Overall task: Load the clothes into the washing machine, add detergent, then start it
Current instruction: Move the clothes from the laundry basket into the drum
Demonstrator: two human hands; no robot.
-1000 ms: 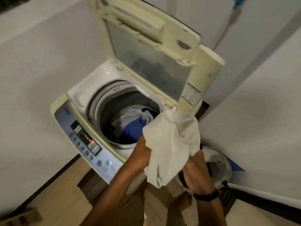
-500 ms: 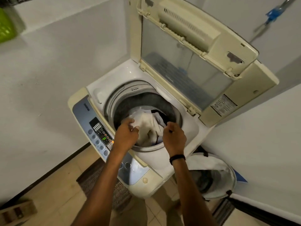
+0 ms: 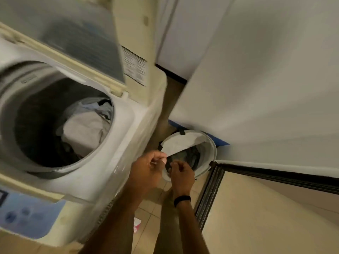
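Note:
The top-loading washing machine (image 3: pixel 128 125) stands at the left with its lid (image 3: pixel 73 33) raised. A white garment (image 3: pixel 82 131) lies on other clothes inside the drum. To the machine's right, on the floor, sits a round white laundry basket (image 3: pixel 213 149) with dark clothes (image 3: pixel 190 154) in it and a white cover (image 3: pixel 179 143) half across its mouth. My left hand (image 3: pixel 148 167) pinches the near edge of that cover. My right hand (image 3: pixel 180 173), with a black wristband, hovers over the dark clothes with curled fingers; blur hides whether it grips them.
The blue control panel (image 3: pixel 27 217) is at the bottom left. A white wall (image 3: pixel 256 88) rises close behind the basket. A dark door track (image 3: pixel 209 195) runs along the tiled floor. A small pink and white object (image 3: pixel 136 224) lies by the machine's base.
Both hands have let go of the white garment in the drum and moved down right to the basket. My view has swung right with them.

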